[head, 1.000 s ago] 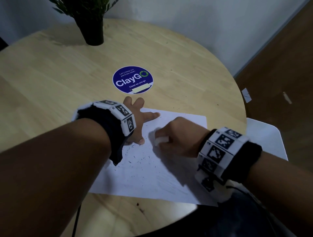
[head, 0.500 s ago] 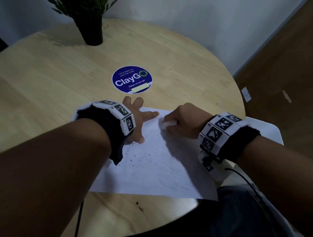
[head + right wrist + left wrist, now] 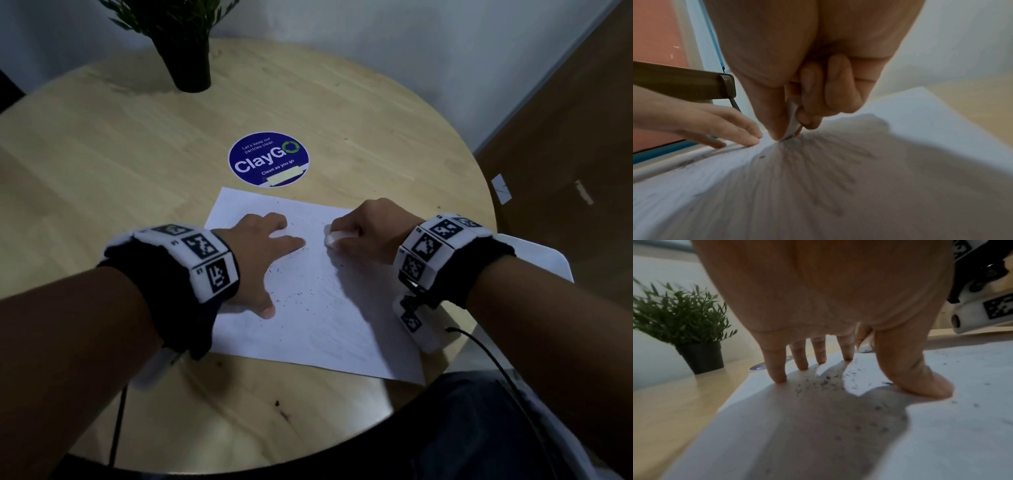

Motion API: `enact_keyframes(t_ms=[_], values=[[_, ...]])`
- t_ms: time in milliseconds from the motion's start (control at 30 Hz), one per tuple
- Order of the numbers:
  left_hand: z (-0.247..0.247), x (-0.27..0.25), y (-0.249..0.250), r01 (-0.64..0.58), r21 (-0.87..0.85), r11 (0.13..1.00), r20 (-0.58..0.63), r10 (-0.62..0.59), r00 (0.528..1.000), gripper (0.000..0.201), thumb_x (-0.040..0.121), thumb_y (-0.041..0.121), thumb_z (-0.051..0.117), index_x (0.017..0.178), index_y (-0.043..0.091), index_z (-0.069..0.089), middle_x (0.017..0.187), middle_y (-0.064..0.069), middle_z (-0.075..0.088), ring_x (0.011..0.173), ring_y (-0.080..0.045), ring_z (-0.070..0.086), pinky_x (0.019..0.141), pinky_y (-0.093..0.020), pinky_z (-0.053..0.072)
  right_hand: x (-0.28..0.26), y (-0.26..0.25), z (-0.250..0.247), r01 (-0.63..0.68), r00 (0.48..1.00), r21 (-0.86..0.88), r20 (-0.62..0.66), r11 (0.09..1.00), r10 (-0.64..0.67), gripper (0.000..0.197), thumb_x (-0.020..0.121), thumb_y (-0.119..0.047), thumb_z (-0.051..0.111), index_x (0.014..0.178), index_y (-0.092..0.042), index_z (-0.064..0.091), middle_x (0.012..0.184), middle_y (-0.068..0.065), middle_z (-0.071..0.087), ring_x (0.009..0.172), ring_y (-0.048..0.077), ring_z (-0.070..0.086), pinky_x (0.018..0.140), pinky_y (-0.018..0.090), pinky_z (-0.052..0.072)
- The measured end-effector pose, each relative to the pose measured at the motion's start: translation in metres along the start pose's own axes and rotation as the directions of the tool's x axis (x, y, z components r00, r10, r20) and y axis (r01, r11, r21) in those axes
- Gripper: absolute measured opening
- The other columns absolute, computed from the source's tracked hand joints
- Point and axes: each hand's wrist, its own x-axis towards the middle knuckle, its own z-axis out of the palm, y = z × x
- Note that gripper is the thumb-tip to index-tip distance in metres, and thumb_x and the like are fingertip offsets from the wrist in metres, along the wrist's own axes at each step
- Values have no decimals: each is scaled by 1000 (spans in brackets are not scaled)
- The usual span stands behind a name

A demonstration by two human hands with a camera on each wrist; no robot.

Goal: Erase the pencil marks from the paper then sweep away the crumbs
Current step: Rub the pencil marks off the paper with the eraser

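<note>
My paper (image 3: 308, 329) is white, peppered with dark grey crumbs (image 3: 298, 294). The eraser (image 3: 334, 237) is white too. My wristbands (image 3: 205, 260) are black-and-white checked. The sticker (image 3: 269, 159) is blue on a pale wood table (image 3: 120, 154).

Both forearms reach forward, each wrist wrapped in a black band with white marker blocks. The left hand (image 3: 260, 250) lies flat, fingers spread and straight, thumb splayed out. The right hand (image 3: 371, 229) is curled knuckles-up, its thumb and fingers pinching a small white eraser (image 3: 334, 238).
</note>
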Motion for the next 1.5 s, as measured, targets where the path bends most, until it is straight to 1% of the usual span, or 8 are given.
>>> enact_keyframes(t_ms=[200, 567, 800, 967, 1100, 1300, 1400, 1500], values=[[3, -4, 5, -12, 67, 998, -38, 15, 999, 107, 74, 51, 74, 150, 46, -2, 156, 6, -9, 144, -20, -1, 98, -40, 42, -11, -16, 17, 194, 980, -89, 68, 977, -189, 13, 83, -15, 52, 84, -11, 65, 70, 8, 58, 68, 26, 45, 68, 32, 42], [1, -3, 8, -33, 111, 993, 24, 30, 999, 105, 77, 52, 71, 148, 52, -5, 157, 4, -12, 146, -27, -4, 106, -46, 33, -5, -2, -2, 70, 996, -159, -44, 985, -78, 15, 84, -23, 59, 69, -20, 59, 62, 1, 50, 70, 28, 43, 63, 27, 32], [-3, 7, 15, -12, 233, 972, -2, 13, 1000, 117, 65, 55, 76, 148, 46, -6, 146, -2, 7, 128, -33, 19, 76, -36, 31, -24, -19, 16, 204, 979, -94, 8, 975, -204, 17, 84, -23, 54, 90, -17, 69, 68, 6, 57, 67, 25, 45, 72, 36, 49], [-9, 12, 17, 28, 232, 972, 22, -34, 999, 125, 62, 60, 76, 148, 46, -14, 144, -4, 7, 128, -33, 16, 85, -43, 36, -8, -3, 12, 1, 996, -45, -89, 999, -5, 17, 85, -28, 55, 72, -20, 61, 66, 3, 54, 69, 25, 46, 65, 30, 46], [-7, 11, 16, 28, 223, 974, 2, -29, 1000, 123, 62, 58, 77, 148, 47, -10, 145, -3, 9, 128, -31, 18, 77, -37, 30, -20, -22, 23, 204, 979, -115, 52, 972, -199, 17, 86, -28, 57, 84, -15, 67, 68, 5, 56, 67, 24, 48, 68, 31, 44], [-7, 12, 17, 33, 205, 978, 8, -35, 999, 123, 64, 56, 77, 148, 48, -13, 154, 0, -5, 133, -34, 12, 84, -41, 34, -11, -6, 9, 81, 995, -86, -59, 993, -86, 18, 87, -21, 52, 74, -10, 59, 66, 6, 53, 69, 25, 43, 59, 17, 38], [-8, 11, 17, 30, 192, 981, 27, -36, 999, 122, 66, 55, 77, 148, 48, -14, 156, 0, -8, 136, -35, 10, 96, -46, 36, -26, -21, 25, 254, 967, -115, 51, 960, -249, 18, 86, -24, 54, 79, -11, 64, 65, 6, 56, 66, 27, 46, 68, 31, 43], [-8, 11, 17, 33, 200, 979, 24, -39, 999, 122, 67, 56, 76, 147, 48, -14, 155, 1, -8, 135, -35, 10, 95, -46, 36, -17, -7, 13, 130, 990, -120, -47, 984, -136, 16, 84, -23, 54, 76, -12, 62, 64, 5, 51, 67, 26, 41, 65, 31, 39]])
